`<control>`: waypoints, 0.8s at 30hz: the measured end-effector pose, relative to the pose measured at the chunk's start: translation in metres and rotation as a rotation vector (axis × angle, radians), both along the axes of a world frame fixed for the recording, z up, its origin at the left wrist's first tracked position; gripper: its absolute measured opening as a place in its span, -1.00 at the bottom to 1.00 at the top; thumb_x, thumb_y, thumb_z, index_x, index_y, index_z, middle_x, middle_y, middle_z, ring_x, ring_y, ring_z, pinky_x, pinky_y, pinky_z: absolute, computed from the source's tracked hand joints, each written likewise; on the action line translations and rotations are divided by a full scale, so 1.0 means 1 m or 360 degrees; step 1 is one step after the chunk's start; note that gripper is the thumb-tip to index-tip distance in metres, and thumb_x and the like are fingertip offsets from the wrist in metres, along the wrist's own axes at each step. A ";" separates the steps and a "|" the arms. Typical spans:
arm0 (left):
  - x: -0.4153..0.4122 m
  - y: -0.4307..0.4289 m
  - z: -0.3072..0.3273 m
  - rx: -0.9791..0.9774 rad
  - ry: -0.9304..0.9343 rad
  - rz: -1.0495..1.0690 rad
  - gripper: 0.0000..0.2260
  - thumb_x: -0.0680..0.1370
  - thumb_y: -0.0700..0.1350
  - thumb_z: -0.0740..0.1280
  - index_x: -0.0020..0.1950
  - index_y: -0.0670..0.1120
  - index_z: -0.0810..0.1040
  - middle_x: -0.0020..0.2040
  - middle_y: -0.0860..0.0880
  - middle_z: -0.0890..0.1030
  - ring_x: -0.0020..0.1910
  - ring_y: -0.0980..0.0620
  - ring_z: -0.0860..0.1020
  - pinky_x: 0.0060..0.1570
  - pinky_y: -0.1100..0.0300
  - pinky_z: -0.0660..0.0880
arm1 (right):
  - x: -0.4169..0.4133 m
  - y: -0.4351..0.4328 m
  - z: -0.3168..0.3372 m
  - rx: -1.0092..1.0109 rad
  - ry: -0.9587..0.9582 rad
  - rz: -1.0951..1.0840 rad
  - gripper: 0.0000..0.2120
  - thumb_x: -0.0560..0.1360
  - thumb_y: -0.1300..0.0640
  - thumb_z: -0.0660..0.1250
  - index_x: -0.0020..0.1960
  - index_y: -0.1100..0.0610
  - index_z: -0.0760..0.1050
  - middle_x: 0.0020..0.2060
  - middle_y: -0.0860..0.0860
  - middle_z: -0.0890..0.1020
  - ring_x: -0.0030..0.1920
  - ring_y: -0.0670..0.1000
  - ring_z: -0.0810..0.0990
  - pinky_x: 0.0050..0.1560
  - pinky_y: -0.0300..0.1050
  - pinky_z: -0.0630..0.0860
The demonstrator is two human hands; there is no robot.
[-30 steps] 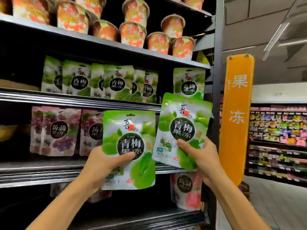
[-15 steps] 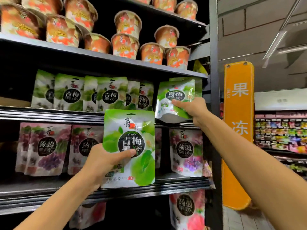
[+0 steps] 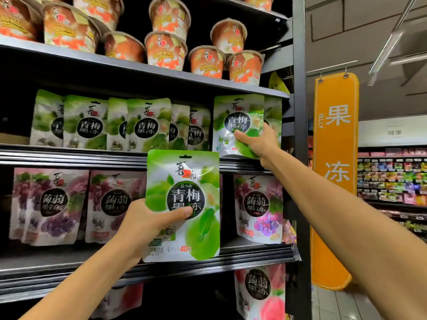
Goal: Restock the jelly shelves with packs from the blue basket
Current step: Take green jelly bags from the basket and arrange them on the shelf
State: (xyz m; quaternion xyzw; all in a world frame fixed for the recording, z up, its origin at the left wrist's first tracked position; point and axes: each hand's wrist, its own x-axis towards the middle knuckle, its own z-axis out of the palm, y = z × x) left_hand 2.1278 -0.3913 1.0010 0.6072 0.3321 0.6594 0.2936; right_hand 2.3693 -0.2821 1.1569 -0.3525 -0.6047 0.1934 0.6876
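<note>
Our right hand (image 3: 261,144) pinches a green jelly pack (image 3: 238,112) by its lower right corner, thumb on the front. It holds the pack upright at the right end of the middle shelf (image 3: 69,155), bottom edge at the front lip. Another green pack (image 3: 273,112) peeks out just behind it, close to the dark upright post (image 3: 299,135) that closes that side. A narrow dark gap on the left separates the held pack from the row of green packs (image 3: 92,125), which stand upright and overlapping along the rest of the shelf.

Our left hand (image 3: 147,225) grips a second green pack (image 3: 182,176) out in front of the shelves, thumb across its round dark label and fingers behind. It stands upright, covering part of the middle shelf's lip and the space between the purple packs (image 3: 48,204) on the lower shelf (image 3: 254,255).

Orange cups (image 3: 166,51) are stacked two high on the top shelf (image 3: 69,56), leaving little headroom over the green row. Pink packs (image 3: 263,296) stand lowest. Both forearms are bare and extended, the right one reaching higher. An orange hanging sign (image 3: 335,204) is beyond the post.
</note>
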 end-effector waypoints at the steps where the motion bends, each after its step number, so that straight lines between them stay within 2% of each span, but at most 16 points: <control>1: 0.002 0.002 0.000 -0.0007 -0.0020 -0.0009 -0.59 0.09 -0.04 0.63 -0.09 -0.05 0.73 -0.12 -0.10 0.74 -0.15 -0.08 0.72 -0.30 0.24 0.61 | 0.000 0.000 -0.001 0.0026 -0.0068 -0.0038 -0.37 0.35 0.06 0.59 0.33 0.11 0.43 0.21 0.03 0.59 0.11 0.00 0.56 0.09 -0.14 0.52; 4: 0.009 0.008 0.003 -0.0025 -0.0075 -0.0029 -0.58 0.08 -0.04 0.63 -0.10 -0.07 0.74 -0.12 -0.11 0.74 -0.16 -0.08 0.72 -0.29 0.20 0.61 | 0.000 0.000 -0.003 0.0100 -0.0288 -0.0145 -0.26 0.40 -0.03 0.53 0.46 0.11 0.29 0.38 0.06 0.47 0.35 0.07 0.44 0.39 0.05 0.38; 6: 0.014 0.010 0.003 -0.0033 -0.0067 -0.0027 -0.59 0.08 -0.01 0.63 -0.10 -0.04 0.74 -0.12 -0.09 0.74 -0.15 -0.06 0.72 -0.26 0.19 0.61 | 0.001 0.000 -0.004 0.0083 -0.0439 -0.0181 -0.20 0.44 -0.06 0.48 0.52 0.13 0.17 0.47 0.07 0.36 0.43 0.07 0.35 0.44 0.00 0.29; 8: 0.016 0.012 0.002 -0.0025 -0.0059 -0.0039 -0.59 0.09 -0.01 0.64 -0.10 -0.03 0.74 -0.12 -0.09 0.74 -0.16 -0.06 0.72 -0.28 0.22 0.61 | 0.006 -0.002 -0.004 0.0051 -0.0592 -0.0229 -0.25 0.45 -0.05 0.48 0.48 0.15 0.21 0.42 0.07 0.40 0.35 0.02 0.39 0.30 -0.11 0.32; 10: 0.016 0.012 0.002 -0.0009 -0.0045 -0.0044 -0.59 0.10 0.00 0.64 -0.09 -0.02 0.73 -0.12 -0.09 0.74 -0.16 -0.07 0.72 -0.29 0.23 0.61 | 0.013 -0.003 -0.003 0.0050 -0.0624 -0.0276 -0.36 0.41 -0.03 0.52 0.34 0.17 0.33 0.25 0.07 0.54 0.24 0.05 0.52 0.19 -0.12 0.45; 11: 0.015 0.013 0.002 -0.0004 -0.0032 -0.0039 -0.59 0.11 0.01 0.64 -0.08 -0.01 0.73 -0.12 -0.09 0.74 -0.15 -0.07 0.72 -0.29 0.22 0.61 | 0.016 -0.004 -0.004 0.0050 -0.0605 -0.0313 -0.39 0.40 -0.02 0.54 0.30 0.19 0.36 0.12 0.05 0.58 0.13 0.04 0.57 0.04 -0.14 0.51; 13: 0.015 0.013 0.004 -0.0002 -0.0007 -0.0026 -0.58 0.11 0.02 0.65 -0.07 -0.01 0.73 -0.12 -0.09 0.74 -0.14 -0.07 0.72 -0.27 0.21 0.60 | 0.021 -0.006 -0.006 0.0038 -0.0589 -0.0391 -0.39 0.39 0.00 0.55 0.30 0.20 0.38 -0.15 -0.08 0.51 -0.15 -0.12 0.52 -0.25 -0.28 0.39; 14: 0.014 0.014 0.005 -0.0001 -0.0001 -0.0028 -0.57 0.11 0.02 0.65 -0.06 -0.01 0.73 -0.11 -0.09 0.74 -0.13 -0.07 0.72 -0.24 0.19 0.61 | 0.022 -0.006 -0.006 0.0036 -0.0589 -0.0427 -0.39 0.39 0.00 0.55 0.30 0.19 0.38 -0.24 -0.13 0.43 -0.23 -0.16 0.45 -0.29 -0.29 0.34; 17: 0.015 0.014 0.009 -0.0008 0.0032 -0.0019 -0.53 0.09 0.04 0.68 -0.05 -0.01 0.73 -0.09 -0.08 0.74 -0.11 -0.06 0.72 -0.15 0.13 0.58 | 0.023 -0.004 -0.007 0.0027 -0.0627 -0.0531 -0.50 0.36 -0.05 0.56 0.16 0.11 0.44 -0.33 -0.11 0.32 -0.23 -0.05 0.38 -0.12 -0.14 0.35; 18: 0.015 0.014 0.011 -0.0009 0.0036 -0.0021 -0.51 0.07 0.06 0.68 -0.05 -0.01 0.73 -0.09 -0.08 0.74 -0.11 -0.06 0.72 -0.13 0.11 0.58 | 0.023 -0.006 -0.008 0.0023 -0.0623 -0.0532 -0.45 0.36 -0.07 0.55 0.21 0.13 0.44 -0.32 -0.11 0.34 -0.18 -0.02 0.40 -0.09 -0.10 0.36; 20: 0.014 0.013 0.015 -0.0016 0.0039 -0.0033 -0.49 0.05 0.08 0.67 -0.05 -0.01 0.73 -0.09 -0.08 0.74 -0.10 -0.06 0.72 -0.13 0.11 0.59 | 0.022 -0.009 -0.010 -0.0007 -0.0589 -0.0525 -0.34 0.36 -0.09 0.55 0.32 0.19 0.41 -0.20 -0.04 0.52 -0.05 0.03 0.52 0.01 -0.04 0.48; 22: 0.014 0.012 0.020 -0.0012 0.0063 -0.0034 -0.49 0.06 0.08 0.67 -0.05 -0.02 0.73 -0.09 -0.07 0.74 -0.11 -0.04 0.72 -0.16 0.16 0.59 | 0.022 -0.014 -0.012 -0.0026 -0.0514 -0.0496 -0.46 0.35 -0.08 0.57 0.18 0.16 0.49 0.00 0.07 0.64 0.08 0.08 0.60 0.13 0.06 0.54; 24: 0.014 0.011 0.024 0.0003 0.0075 -0.0032 -0.52 0.07 0.05 0.67 -0.06 -0.03 0.73 -0.10 -0.06 0.74 -0.13 0.00 0.72 -0.23 0.26 0.59 | 0.022 -0.020 -0.015 -0.0011 -0.0441 -0.0520 -0.54 0.35 -0.07 0.57 0.08 0.13 0.47 0.03 0.06 0.61 0.14 0.10 0.58 0.18 0.07 0.52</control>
